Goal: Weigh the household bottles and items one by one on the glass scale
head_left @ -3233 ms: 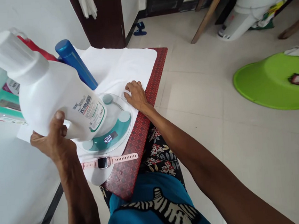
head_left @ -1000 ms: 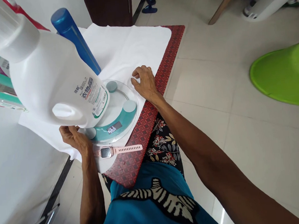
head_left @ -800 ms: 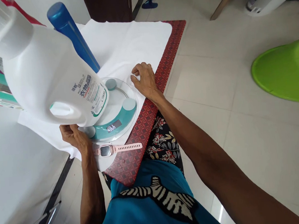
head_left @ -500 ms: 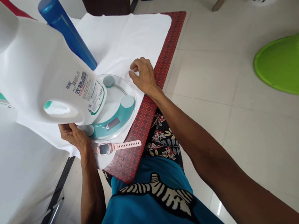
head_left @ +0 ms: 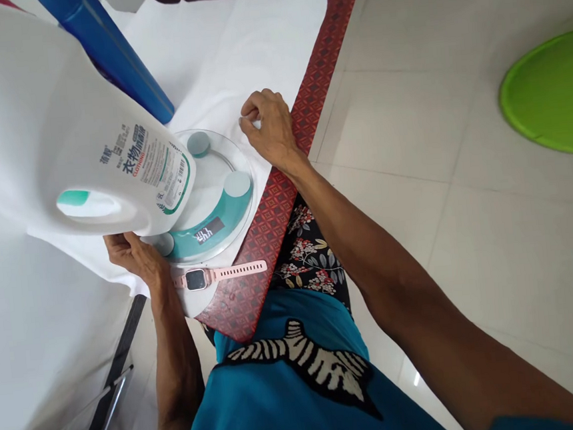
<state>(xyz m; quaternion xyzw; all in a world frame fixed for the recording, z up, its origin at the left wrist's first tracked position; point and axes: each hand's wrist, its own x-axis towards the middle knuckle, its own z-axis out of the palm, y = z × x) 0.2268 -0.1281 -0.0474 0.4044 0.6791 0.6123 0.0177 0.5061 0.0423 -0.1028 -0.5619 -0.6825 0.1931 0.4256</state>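
A large white detergent bottle [head_left: 22, 124] with a built-in handle stands on the round glass scale [head_left: 240, 229]. Its top is cut off by the frame. Digits are lit on the scale's display, too blurred to read. My left hand [head_left: 137, 255] is loosely closed beside the scale's left foot, under the bottle's lower edge, which hides its fingertips. It is not on the bottle's handle. My right hand [head_left: 271, 126] rests on the white cloth [head_left: 236, 45] right of the scale, fingers curled and thumb near the index finger. I see nothing held in it.
A pink-strapped watch [head_left: 196, 279] lies at the near edge of the red patterned table [head_left: 239, 313]. A blue cylindrical bottle [head_left: 112, 56] stands behind the detergent bottle. The white wall [head_left: 49, 316] is on the left. A green tub [head_left: 551, 95] sits on the floor to the right.
Earlier my left hand gripped the detergent bottle's handle and the display read zero. The hand let go and moved down beside the scale. My right hand stayed on the cloth. The view tilted downward.
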